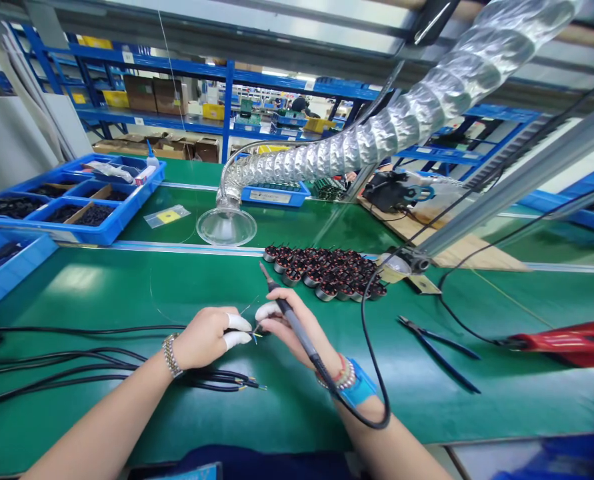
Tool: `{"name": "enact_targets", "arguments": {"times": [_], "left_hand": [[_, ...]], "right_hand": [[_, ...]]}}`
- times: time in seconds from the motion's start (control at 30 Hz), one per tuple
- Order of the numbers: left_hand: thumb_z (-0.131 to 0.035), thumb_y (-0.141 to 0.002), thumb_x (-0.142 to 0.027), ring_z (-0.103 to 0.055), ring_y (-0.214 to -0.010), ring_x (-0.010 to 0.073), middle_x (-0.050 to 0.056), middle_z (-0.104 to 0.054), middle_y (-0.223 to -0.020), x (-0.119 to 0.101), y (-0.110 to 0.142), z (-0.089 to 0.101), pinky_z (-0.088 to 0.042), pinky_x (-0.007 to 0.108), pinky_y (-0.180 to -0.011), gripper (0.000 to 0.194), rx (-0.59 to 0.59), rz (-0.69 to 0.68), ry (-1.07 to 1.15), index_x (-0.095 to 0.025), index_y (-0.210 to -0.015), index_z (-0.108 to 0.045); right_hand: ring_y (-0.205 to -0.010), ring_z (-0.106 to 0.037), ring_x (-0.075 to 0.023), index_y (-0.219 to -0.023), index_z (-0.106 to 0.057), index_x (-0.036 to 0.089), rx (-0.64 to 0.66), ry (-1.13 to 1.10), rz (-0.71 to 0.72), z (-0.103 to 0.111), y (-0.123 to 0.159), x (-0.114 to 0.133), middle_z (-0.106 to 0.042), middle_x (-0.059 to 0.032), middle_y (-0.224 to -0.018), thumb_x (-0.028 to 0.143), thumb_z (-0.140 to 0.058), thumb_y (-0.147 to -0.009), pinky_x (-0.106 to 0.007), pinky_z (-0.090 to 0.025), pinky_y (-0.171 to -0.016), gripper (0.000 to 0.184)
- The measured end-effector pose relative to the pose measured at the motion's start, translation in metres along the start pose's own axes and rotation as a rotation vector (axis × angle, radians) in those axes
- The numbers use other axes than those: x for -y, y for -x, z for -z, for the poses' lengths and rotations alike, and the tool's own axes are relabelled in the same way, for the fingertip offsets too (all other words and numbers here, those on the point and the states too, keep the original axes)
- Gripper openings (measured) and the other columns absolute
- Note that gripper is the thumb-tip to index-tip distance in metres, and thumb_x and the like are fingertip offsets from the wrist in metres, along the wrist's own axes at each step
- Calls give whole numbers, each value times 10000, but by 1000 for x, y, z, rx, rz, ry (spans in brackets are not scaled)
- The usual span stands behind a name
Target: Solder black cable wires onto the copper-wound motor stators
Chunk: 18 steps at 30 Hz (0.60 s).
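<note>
Soldering iron (291, 322) is the piece everything here is placed by, held low over the near edge of the work area with its tip angled away from the person. Far beyond it stand blue steel shelves (227, 80) loaded with cartons and yellow bins, and the green-topped desk (67, 287) spreads out beneath it. Behind and above the iron, silver foil ducting (357, 143) arcs down to a clear funnel hood (225, 225). Well to its left, a blue compartment tray (61, 200) holds dark small parts. Just ahead of the iron lies a dense group of copper-wound motors (321, 273), and none shows a cable attached, though the view is too small to be sure. To its right are blue-handled side cutters (439, 353). Black cables (127, 370) trail in from the left and pass under the left hand (207, 340), some ending in bared coloured leads near the iron. The right hand (287, 327) is clenched around the iron like a pen, while the left hand's grip pinches fine coloured wire ends (255, 335) close to the right hand. Whether any joint is already made cannot be told, since the fingers hide the wire ends. White finger cots (237, 331) cover the left hand's fingertips.
</note>
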State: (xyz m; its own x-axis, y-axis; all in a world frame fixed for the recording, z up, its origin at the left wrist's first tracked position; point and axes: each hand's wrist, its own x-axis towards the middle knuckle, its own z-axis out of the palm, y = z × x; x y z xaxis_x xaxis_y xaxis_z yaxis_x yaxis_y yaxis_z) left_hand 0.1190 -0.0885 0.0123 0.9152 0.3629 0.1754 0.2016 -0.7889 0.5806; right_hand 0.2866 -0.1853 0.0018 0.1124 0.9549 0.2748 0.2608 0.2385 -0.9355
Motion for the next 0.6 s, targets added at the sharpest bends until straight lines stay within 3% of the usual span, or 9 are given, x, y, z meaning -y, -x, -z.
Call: {"name": "enact_targets", "arguments": {"times": [0.2, 0.33, 0.5, 0.6], "left_hand": [[-573, -798, -263, -569, -651, 109, 2, -641, -724, -1, -1, 5, -416, 197, -633, 138, -7, 9, 155, -197, -823, -691], [-499, -830, -252, -595, -721, 123, 11, -671, -812, 4, 1, 10, -449, 212, -695, 200, 16, -19, 157, -204, -910, -676], [-315, -826, -122, -600, -944, 147, 26, -647, -1080, 14, 7, 23, -457, 269, -851, 460, -272, 83, 15, -214, -1247, -477], [-311, -867, -201, -619, -903, 153, 27, -647, -1092, 14, 10, 29, -463, 278, -825, 424, -290, 121, -66, -216, -1278, -416]], "right_hand": [[-659, -584, -92, -1012, -401, 233, 107, -260, -33, -3, 0, -3, -609, 16, -784, 172, -634, -746, -224, -470, -610, 360], [-635, -580, -94, -972, -418, 224, 30, -269, 18, -11, 0, -4, -606, 17, -755, 181, -647, -736, -226, -471, -590, 332], [-639, -590, -101, -956, -395, 234, -159, -322, 58, -20, 3, -5, -610, 31, -716, 192, -659, -728, -250, -490, -629, 351], [-624, -590, -104, -956, -393, 236, -192, -328, 43, -22, 4, -6, -609, 34, -699, 225, -671, -718, -258, -495, -632, 366]]}}
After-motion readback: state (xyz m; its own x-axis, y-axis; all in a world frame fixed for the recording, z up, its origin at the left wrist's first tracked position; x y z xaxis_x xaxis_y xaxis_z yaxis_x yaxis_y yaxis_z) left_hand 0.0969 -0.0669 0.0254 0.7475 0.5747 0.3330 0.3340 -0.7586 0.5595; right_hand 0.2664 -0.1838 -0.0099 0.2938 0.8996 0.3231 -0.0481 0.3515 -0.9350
